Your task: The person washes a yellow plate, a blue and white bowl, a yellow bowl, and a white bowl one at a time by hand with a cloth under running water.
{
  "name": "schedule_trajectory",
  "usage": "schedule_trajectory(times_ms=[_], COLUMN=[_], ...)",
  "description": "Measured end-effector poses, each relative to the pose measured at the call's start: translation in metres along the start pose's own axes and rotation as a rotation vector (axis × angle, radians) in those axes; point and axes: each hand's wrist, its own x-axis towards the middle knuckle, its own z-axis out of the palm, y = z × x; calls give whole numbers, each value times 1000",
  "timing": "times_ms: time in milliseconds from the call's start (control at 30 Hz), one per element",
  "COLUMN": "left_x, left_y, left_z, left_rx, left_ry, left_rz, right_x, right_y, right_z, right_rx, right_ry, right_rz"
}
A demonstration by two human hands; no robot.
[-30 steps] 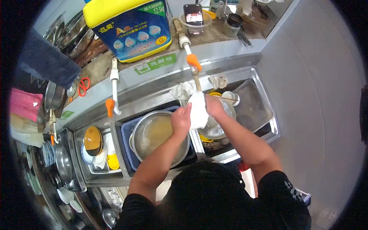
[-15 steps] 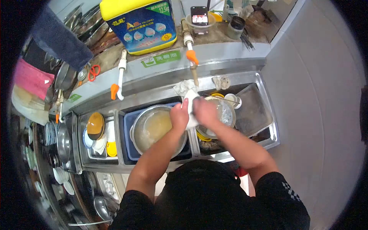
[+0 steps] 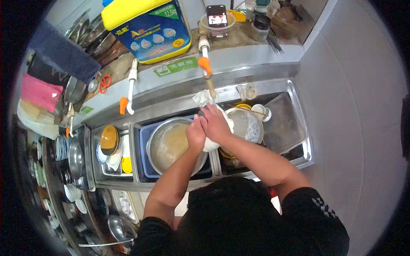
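Over the divider between two sink basins, my left hand (image 3: pixel 196 135) is closed on the left edge of a white dish (image 3: pixel 211 146), perhaps a plate or bowl. My right hand (image 3: pixel 216 123) presses across the dish, its fingers meeting the left hand. A dark scouring pad (image 3: pixel 202 114) shows at its fingertips. Much of the dish is hidden by both hands. Below and left is a large metal pot (image 3: pixel 159 161) of cloudy water in a blue tub (image 3: pixel 145 149). On the right stands a metal basin (image 3: pixel 256 128) with soapy water.
Yellow dishes and white cups (image 3: pixel 258 110) lie by a grey tray (image 3: pixel 284 128) in the right basin. Stacked dishes (image 3: pixel 109 141) fill the left one. Taps with orange handles (image 3: pixel 205 65) overhang the sink. A detergent jug (image 3: pixel 149 36) and a phone (image 3: pixel 217 16) stand on the ledge.
My right hand and the dark pad have moved left across the dish, up against my left hand. The left hand has shifted slightly down and left. The view has turned a little.
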Motion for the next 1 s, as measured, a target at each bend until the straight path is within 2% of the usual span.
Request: schedule_trajectory(times_ms=[67, 100, 133, 200, 267, 300, 333, 400, 467, 500, 533, 600, 667, 700, 733, 833, 900, 933, 1000], left_x=[-1, -9, -7, 7, 15, 22, 27, 34, 27, 27, 30, 36, 53, 66, 73, 76, 71, 68, 71], left_y=[-14, 5, -4, -25, -15, -6, 2, 12, 4, 3, 5, 10, -12, -17, -12, -3, -5, -7, -4], left_z=[4, -4, -6, -7, -11, -13, -17, -21, -24, -26, -27, -26, -17, -13, -12, -15, -14, -14, -9], left_rx=[87, 29, 34, 15, 36, 60, 60, 231, 230, 229, 228, 328, 260, 196, 194, 231, 265, 301, 294], left_ry=[59, 22, 18, 69, 59, 52, 47, -9, -44, -71, -70, -59, 18, 95, 92, 30, 21, 2, 17], left_rz=[-36, -81, -84, 33, -14, -47, -46, -58, -10, 56, 58, -1, 33, 87, 90, -19, 30, 79, 61], right_x=[13, 25, 31, 32, 36, 20, 17, 20, 29, 34, 41, 37, 39, 15, 15, 29, 47, 41, 27], right_y=[50, 80, 112, 103, 48, 41, 27, 18, 61, 89, 95, 78, 15, 13, -9, 20, 61, 60, 47], right_z=[13, 19, 22, 13, -3, 22, 35, 32, 35, 39, 26, 26, 8, 34, 20, 14, 7, 11, 15], right_rx=[-42, -170, -112, -101, 100, 234, 107, 48, -63, -25, 9, 237, 172, 27, -49, -191, 30, 32, 56], right_ry=[-111, -427, -485, -470, -455, -186, -18, 65, -417, -396, -477, -396, -506, -134, -195, -165, -671, -670, -387], right_rz=[-224, 43, 165, 168, 339, 276, 108, 14, 166, 349, 370, 534, 485, 122, 126, 48, 532, 536, 595])
